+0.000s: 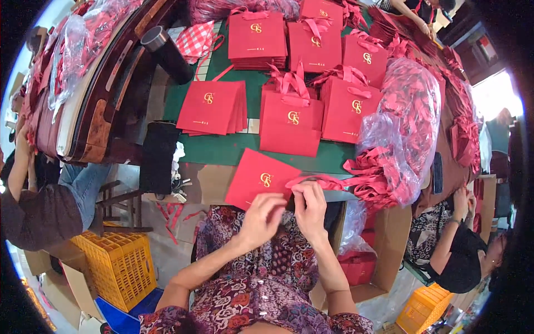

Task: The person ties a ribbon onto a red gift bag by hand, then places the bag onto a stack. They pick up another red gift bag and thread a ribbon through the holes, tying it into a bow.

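A flat red paper gift bag (253,170) with a gold emblem lies tilted at the table's near edge, in front of me. My left hand (263,218) is at its lower right corner, fingers curled together; anything in their pinch is hidden. Just to its right, my right hand (310,207) pinches a red ribbon (328,180). That ribbon runs rightward toward a heap of red ribbons (381,181) in clear plastic. Beyond the tilted bag stands a red bag with a ribbon bow (292,131), and to its left a fanned stack of bags (208,114).
More stacked red bags (257,47) cover the far side of the green tabletop (256,89). A black tumbler (167,54) stands at the left. Below the table sit an open carton (389,250) and a yellow crate (119,267). Other people work at both sides and at the far right.
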Tool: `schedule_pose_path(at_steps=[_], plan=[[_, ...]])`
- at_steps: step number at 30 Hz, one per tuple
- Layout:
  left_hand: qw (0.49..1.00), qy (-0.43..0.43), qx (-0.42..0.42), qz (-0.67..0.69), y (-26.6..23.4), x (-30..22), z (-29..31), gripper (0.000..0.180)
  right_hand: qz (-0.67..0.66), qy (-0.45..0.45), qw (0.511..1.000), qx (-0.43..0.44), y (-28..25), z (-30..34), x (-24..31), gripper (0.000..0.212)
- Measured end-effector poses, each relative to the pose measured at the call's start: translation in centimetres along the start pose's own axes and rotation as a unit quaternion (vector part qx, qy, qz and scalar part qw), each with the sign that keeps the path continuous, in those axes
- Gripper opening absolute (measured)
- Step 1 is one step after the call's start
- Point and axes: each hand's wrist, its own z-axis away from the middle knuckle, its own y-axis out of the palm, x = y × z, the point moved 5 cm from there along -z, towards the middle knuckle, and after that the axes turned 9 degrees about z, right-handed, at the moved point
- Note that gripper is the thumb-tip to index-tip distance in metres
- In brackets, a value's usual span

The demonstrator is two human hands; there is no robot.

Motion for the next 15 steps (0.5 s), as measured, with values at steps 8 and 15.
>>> schedule_pose_path(at_steps=[8, 15], plan=[[0.855, -0.343, 0.08, 0.381, -1.2, 3.7, -2.0, 0.043, -0.072, -0.149, 0.983, 0.073, 1.4, 0.5, 3.7, 0.022], [0.823, -0.35, 0.108, 0.435, -1.8, 3.8, -2.4, 0.03, -0.101, -0.227, 0.95, 0.19, 2.4, 2.2, 5.2, 0.023]])
